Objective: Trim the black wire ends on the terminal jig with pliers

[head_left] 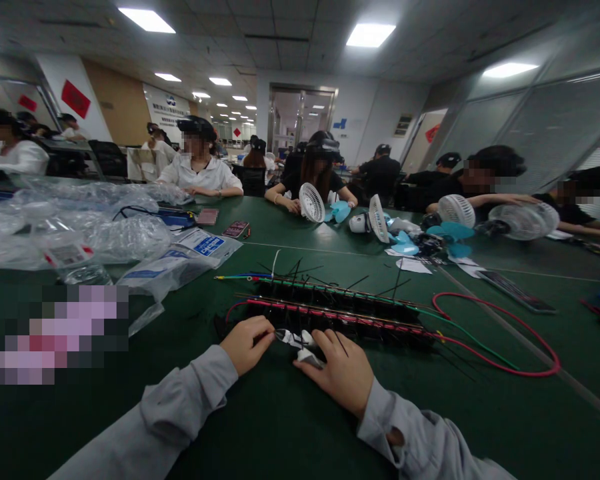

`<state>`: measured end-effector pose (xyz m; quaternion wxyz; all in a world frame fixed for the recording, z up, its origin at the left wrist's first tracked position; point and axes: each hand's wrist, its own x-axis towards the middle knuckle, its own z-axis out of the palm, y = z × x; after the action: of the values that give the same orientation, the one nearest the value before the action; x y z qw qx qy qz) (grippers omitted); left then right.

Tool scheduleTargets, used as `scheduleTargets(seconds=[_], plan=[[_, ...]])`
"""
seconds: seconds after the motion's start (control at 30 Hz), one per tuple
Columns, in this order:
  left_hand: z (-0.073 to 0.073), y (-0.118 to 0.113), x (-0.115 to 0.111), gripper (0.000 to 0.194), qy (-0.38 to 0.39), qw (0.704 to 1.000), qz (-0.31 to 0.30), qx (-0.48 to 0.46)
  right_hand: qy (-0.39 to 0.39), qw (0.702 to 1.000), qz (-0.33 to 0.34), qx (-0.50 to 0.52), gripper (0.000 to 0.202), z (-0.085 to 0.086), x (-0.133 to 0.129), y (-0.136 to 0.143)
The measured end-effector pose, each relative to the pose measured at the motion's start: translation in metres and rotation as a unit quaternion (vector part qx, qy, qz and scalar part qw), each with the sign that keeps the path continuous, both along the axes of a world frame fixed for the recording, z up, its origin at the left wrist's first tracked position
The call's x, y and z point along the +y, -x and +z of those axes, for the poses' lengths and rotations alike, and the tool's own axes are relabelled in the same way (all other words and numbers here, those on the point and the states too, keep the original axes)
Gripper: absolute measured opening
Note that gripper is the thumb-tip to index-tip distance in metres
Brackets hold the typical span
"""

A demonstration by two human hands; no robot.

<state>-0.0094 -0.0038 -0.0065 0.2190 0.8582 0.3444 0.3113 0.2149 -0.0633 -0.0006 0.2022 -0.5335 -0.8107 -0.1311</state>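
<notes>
My right hand (344,365) is part-curled, thumb below and fingers above, with hold of a white piece (310,358), perhaps a small hand tool. My left hand (249,343) is drawn in to a pinch at its dark end; whether the fingertips grip that end or a thin strip, I cannot tell. The white piece is between my hands, just on the near side of the wire rows.

Progress, by my judgement: gathering and tying look largely done. The wires lie in two long rows, the rear with a green wire (330,288) and the front with a red wire (300,307), both set over black holders (380,331). Outstanding: many thin black tie tails (363,283) stick up at odd angles, uncut, and one white tie (275,261) stands upright at the rear row. The far-right lengths are loose, the red in a wide loop.

Materials: wire coverings smooth and faintly glossy; ties narrow, straight and stiff-looking; holders dark, their detail lost in shadow. The white piece shows pale, rounded parts. The table (260,427) is flat, dark green and matt.
</notes>
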Motion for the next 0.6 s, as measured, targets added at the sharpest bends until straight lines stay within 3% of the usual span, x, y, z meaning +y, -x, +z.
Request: scheduleTargets(seconds=[0.2, 0.6], plan=[[-0.0007, -0.0001, 0.0002, 0.017, 0.002, 1.0, -0.002, -0.003, 0.014, 1.0, 0.006, 0.015, 0.043, 0.0034, -0.0016, 0.001], [-0.0006, 0.0006, 0.0, 0.017, 0.011, 1.0, -0.021, -0.016, 0.052, 0.998, 0.019, -0.004, 0.019, 0.0039, -0.005, -0.0007]])
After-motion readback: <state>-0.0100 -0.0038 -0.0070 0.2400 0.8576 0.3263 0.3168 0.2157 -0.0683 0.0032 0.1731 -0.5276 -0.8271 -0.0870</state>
